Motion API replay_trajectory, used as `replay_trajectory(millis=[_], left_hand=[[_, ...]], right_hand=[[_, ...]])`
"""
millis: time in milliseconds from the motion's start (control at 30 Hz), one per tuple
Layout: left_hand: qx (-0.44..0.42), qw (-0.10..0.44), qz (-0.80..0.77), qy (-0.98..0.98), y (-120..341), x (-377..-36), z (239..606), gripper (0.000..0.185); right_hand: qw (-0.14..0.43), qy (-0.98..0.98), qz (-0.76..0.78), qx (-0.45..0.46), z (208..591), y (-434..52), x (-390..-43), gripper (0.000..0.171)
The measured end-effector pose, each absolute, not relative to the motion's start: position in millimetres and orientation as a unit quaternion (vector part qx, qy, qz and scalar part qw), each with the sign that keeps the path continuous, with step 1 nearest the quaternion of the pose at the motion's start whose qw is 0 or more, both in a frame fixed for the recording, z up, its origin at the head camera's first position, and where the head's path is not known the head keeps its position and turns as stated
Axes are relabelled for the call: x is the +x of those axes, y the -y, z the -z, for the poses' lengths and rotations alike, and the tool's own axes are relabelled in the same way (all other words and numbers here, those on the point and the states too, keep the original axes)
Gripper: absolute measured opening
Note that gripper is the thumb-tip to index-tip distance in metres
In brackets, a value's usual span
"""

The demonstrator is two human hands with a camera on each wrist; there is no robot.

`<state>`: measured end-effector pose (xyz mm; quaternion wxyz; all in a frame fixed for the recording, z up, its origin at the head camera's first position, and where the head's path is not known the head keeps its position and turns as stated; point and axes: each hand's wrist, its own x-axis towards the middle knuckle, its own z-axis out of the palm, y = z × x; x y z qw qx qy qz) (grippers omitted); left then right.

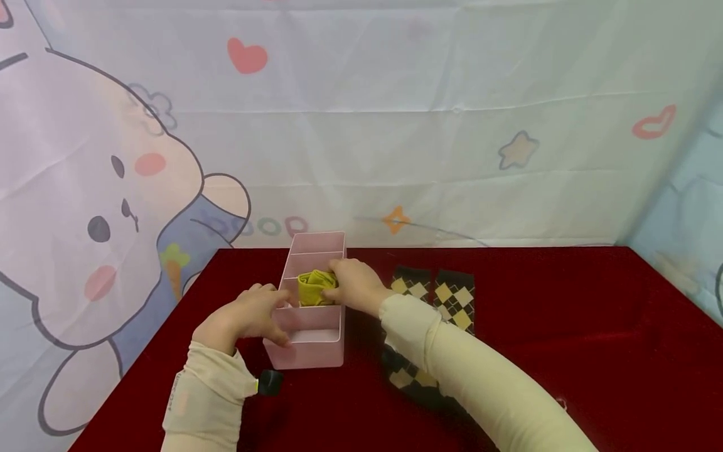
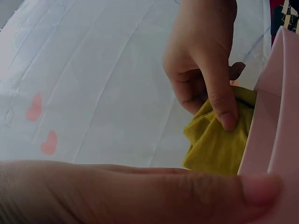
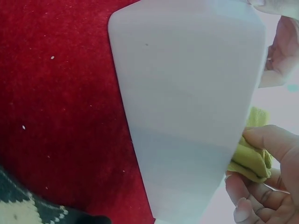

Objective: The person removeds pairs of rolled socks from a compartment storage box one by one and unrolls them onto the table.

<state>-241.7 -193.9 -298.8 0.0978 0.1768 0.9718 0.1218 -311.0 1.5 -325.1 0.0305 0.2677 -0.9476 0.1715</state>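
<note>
The right hand [image 1: 353, 284] pinches a yellow sock [image 1: 313, 287] inside the pink box [image 1: 307, 351]; the left hand [image 1: 251, 314], at nine o'clock, grasps the box's side.

We see two bare hands, left hand [image 1: 248, 317] & right hand [image 1: 353, 284], no gloves or rings visible. Both arms wear long cream sleeves [image 1: 486, 383], snug knit fabric, ending at the wrists. Left cuff [image 1: 211, 389] has faint vertical lettering, too small to read. A small black device w/ a green-yellow spot [image 1: 270, 382] sits at the left wrist. Nails short, unpainted.
</note>
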Motion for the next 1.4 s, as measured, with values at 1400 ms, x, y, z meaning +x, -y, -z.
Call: replay_trajectory(millis=[1400], left_hand=[[0.250,-0.054,-0.110,-0.961,167.2,-241.6,289.3,0.046]], right_hand=[[0.066,0.947,-0.202,0.241,290.6,-33.3,-296.3,0.028]])
